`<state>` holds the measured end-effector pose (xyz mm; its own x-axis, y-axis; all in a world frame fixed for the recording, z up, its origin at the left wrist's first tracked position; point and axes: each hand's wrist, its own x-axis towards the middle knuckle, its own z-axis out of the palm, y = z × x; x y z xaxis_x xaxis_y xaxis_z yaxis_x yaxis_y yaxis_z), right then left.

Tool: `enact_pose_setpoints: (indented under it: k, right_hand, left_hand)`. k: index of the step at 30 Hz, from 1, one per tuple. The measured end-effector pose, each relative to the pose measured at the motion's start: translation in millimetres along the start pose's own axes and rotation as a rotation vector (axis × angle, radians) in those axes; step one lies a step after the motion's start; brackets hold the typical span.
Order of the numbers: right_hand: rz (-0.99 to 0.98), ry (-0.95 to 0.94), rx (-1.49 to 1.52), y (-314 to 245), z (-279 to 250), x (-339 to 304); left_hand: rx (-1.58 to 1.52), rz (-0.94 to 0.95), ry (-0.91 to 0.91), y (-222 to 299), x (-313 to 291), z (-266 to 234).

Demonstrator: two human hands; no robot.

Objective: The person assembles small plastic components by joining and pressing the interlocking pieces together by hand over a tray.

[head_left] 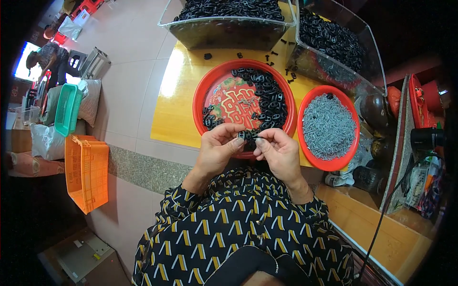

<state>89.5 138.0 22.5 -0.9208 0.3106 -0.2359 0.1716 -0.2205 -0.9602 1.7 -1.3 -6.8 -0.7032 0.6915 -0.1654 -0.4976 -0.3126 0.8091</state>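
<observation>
My left hand [217, 147] pinches a small black plastic piece with holes [242, 135] between thumb and forefinger, over the near rim of a round red tray [198, 102]. Close beside it, my right hand [280, 153] has thumb and forefinger pressed together. Whatever they hold is too small to make out. Black plastic pieces [273, 97] like the held one are heaped along the tray's right side, with a few more at its left. To the right stands a red basin [299, 125] full of small silvery screws [329, 126].
Two clear bins [229, 35] [329, 71] of black parts stand at the table's [174, 95] far side. Loose black bits [269, 63] lie before them. On the left are an orange crate [88, 174], a green basket [68, 109] and a bending person [52, 59].
</observation>
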Motion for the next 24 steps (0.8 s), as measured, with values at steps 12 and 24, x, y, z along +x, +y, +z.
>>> enact_pose_setpoints:
  k: [12, 24]
  right_hand:
    - [-0.082, 0.099, -0.027, -2, 0, 0]
    - [-0.016, 0.078, 0.043, -3, 7, 0]
  left_hand:
    - [0.066, 0.023, -0.036, -3, -2, 0]
    - [0.183, 0.078, -0.099, -1, -4, 4]
